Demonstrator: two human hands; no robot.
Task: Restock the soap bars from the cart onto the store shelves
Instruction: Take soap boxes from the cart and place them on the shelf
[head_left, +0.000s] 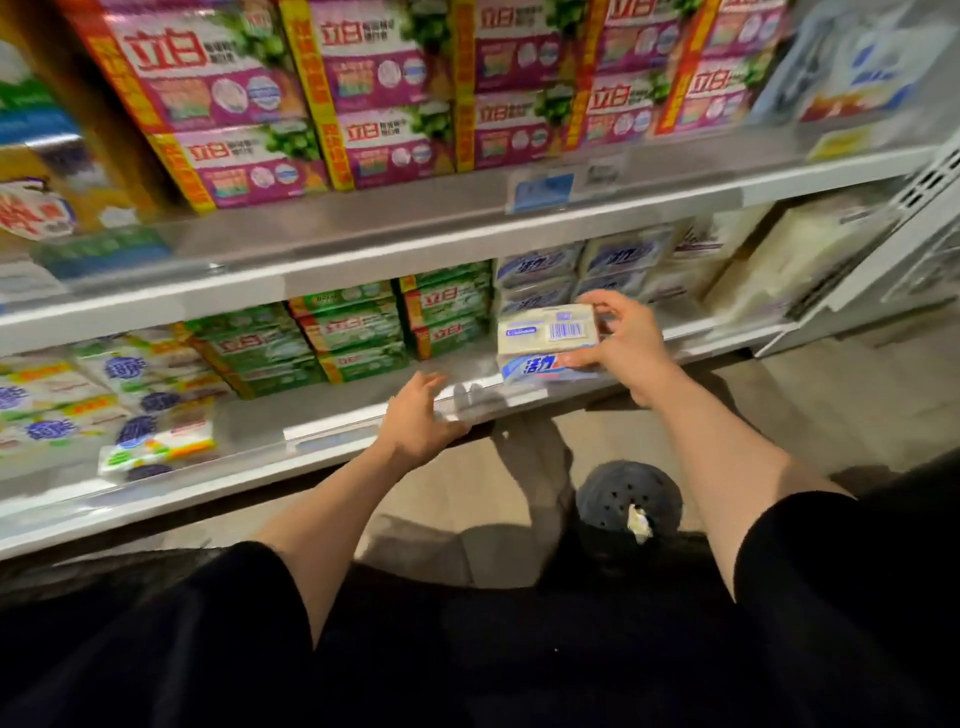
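Shelving is in hand: soap is being set onto the lower shelf (363, 410), and no cart is in view. At the shelf's left end lie white packs with blue roundels (47, 395), their writing too blurred to read; one such pack (156, 447) sits tilted at the front edge. Next come green packs (353, 327) stacked toward the back, marked 立白 in red. The left hand (421, 415) rests at the shelf's front edge, fingers spread and relaxed, holding nothing. To its right, the right hand (618, 338) grips a cream soap pack (548, 330) from the side, thumb below and fingers curled over the top; a barcode faces up. That pack sits on a blue-and-white pack (540, 366) reading 活力, near the front edge, in front of a stack of similar blue-and-white packs (571, 270) further back. Whether the hand also grips the lower pack I cannot tell. The next move likely calls for pushing the held soap back against that matching stack and squaring it. On the upper shelf (467, 208) stand purple boxes (374, 93) also marked 立白.
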